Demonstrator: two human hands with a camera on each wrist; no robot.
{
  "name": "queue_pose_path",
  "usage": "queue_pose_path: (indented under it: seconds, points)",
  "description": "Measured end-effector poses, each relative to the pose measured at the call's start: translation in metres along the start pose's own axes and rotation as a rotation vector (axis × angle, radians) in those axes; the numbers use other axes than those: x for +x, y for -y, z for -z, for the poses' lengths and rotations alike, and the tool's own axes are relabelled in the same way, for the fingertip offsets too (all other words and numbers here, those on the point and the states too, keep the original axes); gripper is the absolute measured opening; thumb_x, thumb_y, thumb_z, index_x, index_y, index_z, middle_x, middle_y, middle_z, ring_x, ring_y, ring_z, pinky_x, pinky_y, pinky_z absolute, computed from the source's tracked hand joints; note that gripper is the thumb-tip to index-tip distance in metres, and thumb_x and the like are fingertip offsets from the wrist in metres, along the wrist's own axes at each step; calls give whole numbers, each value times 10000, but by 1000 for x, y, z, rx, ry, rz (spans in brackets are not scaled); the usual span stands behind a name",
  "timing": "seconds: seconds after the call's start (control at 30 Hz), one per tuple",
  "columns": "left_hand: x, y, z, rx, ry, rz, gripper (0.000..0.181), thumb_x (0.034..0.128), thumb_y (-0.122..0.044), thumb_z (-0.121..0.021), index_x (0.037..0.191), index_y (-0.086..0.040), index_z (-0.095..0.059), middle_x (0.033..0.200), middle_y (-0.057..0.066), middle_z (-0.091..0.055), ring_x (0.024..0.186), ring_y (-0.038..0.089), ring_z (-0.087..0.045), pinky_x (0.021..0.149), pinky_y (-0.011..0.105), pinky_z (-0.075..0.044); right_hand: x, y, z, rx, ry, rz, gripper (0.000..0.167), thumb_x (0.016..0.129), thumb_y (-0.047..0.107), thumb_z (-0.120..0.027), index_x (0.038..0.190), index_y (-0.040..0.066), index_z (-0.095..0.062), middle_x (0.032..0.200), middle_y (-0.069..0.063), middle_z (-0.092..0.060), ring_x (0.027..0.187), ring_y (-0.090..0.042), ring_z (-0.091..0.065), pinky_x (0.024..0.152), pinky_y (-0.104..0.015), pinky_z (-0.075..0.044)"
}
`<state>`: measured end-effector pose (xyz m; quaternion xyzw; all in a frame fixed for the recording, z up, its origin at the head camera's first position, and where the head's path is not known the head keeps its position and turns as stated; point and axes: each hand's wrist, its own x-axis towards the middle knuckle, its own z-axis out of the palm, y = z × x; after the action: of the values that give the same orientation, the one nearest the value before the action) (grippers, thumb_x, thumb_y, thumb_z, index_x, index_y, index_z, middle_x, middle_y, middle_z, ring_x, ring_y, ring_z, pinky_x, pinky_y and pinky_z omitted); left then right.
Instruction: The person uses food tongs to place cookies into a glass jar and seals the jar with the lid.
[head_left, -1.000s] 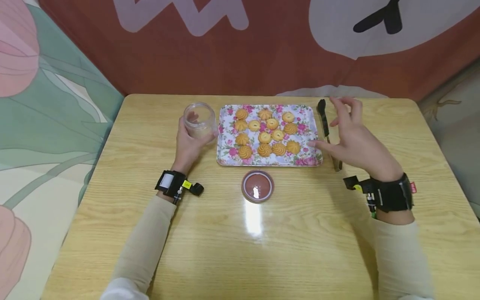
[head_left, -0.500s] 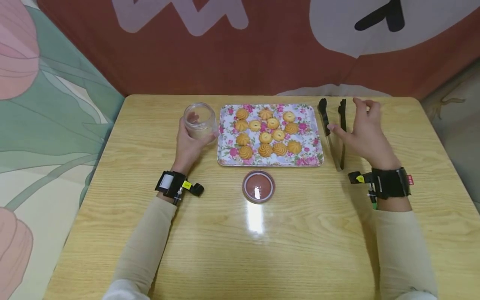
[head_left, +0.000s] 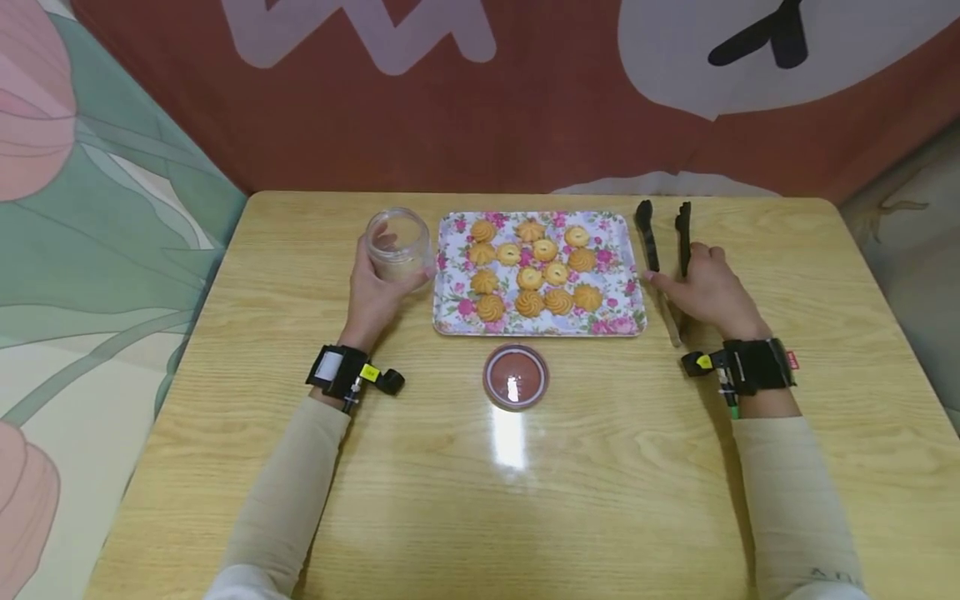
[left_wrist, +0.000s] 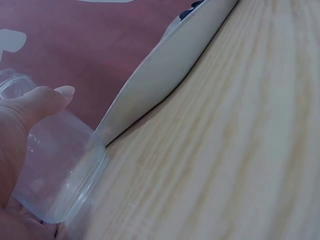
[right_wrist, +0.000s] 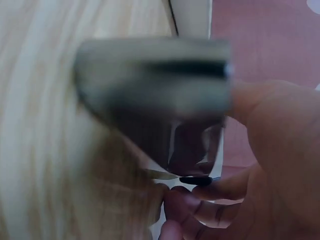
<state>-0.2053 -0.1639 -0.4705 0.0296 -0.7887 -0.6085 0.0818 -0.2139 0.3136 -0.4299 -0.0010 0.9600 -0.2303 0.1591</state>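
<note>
My left hand point(head_left: 372, 298) holds a clear jar point(head_left: 400, 254) at the left of a flowered tray point(head_left: 611, 308). In the left wrist view the thumb lies along the wall of the jar point(left_wrist: 60, 160). Piped butter cookies point(head_left: 529, 277) lie spread over the tray. Right of it, my right hand point(head_left: 716, 293) grips a pair of black-tipped tongs point(head_left: 647, 233), thumb on one arm, fingers at the other. The tong tips stand apart and point to the back. The tongs' bent end point(right_wrist: 155, 85) looms large in the right wrist view.
A round reddish lid point(head_left: 515, 377) lies on the wooden table point(head_left: 600, 500) in front of the tray. A reddish-brown printed backdrop point(head_left: 450, 133) rises at the table's back edge. A light patch glares just below the lid.
My right hand moved right off the tray's edge, then came down and forward onto the tongs, with its fingers drawing in around them. My left hand and the jar stayed put.
</note>
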Motion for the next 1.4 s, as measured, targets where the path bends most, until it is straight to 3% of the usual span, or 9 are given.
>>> queue_pose_path:
  seconds: [0.1,0.23,0.4,0.53,0.67,0.87,1.0,1.17,1.4]
  points:
    - [0,0,0,-4,0,-10,986,777,-177,-944,1585,-169,-378,1540,118,-516,1445,250,-480,1288,429,-326,-1,0,-1,0,-16,7,1210,954,773,-503,1536,-242,-194,1478,-522,-281,1180,-612,-510,939,-724,-480]
    - [1,1,1,-6,1,-18,969,789,-177,-935,1582,-166,-378,1537,137,-516,1448,255,-477,1289,442,-319,-3,1,-2,-5,-59,17,1038,960,742,-536,1330,-224,-447,1136,-413,-535,917,-493,-603,704,-563,-534]
    - [0,1,0,-9,8,-7,978,783,-169,-936,1585,-176,-376,1543,135,-521,1448,253,-479,1285,448,-326,-7,2,-3,-2,-84,-3,770,1018,589,-553,1139,-170,-509,799,-202,-545,610,-314,-567,500,-384,-446]
    - [1,3,0,-8,11,-13,976,784,-166,-935,1584,-171,-376,1533,144,-525,1440,264,-485,1276,457,-336,-10,3,4,9,-81,-7,815,1083,527,-400,1316,-254,-416,1084,-428,-547,815,-476,-598,643,-532,-518]
    - [1,4,1,-3,18,-29,975,784,-167,-936,1581,-168,-374,1525,153,-523,1435,271,-489,1271,471,-344,-16,3,18,57,-106,23,899,1105,526,-267,1521,-258,-126,1424,-558,-249,1130,-631,-452,908,-724,-440]
    - [1,3,2,4,24,-20,980,780,-191,-941,1580,-199,-374,1534,145,-519,1438,261,-489,1268,473,-349,-26,21,29,94,-380,148,678,1114,398,-302,1562,-107,-246,1241,-374,-347,882,-442,-419,698,-564,-369]
    - [1,3,3,6,22,-17,979,782,-198,-939,1580,-222,-372,1546,156,-512,1447,259,-485,1272,467,-348,-35,39,33,27,-467,236,641,1123,382,-361,1547,-98,-361,1190,-352,-455,871,-406,-429,671,-499,-336]
    - [2,3,3,1,25,-19,981,784,-197,-936,1583,-221,-369,1550,164,-508,1455,260,-478,1276,464,-343,-46,54,34,-116,-464,362,593,1075,405,-581,1424,-74,-546,1094,-266,-580,794,-344,-516,620,-411,-380]
    - [1,3,2,-5,30,-16,981,784,-215,-938,1583,-207,-369,1547,152,-511,1447,254,-481,1271,466,-346,-52,58,33,-242,-319,416,594,1034,371,-673,1443,-46,-561,1232,-249,-634,847,-342,-644,776,-599,-548]
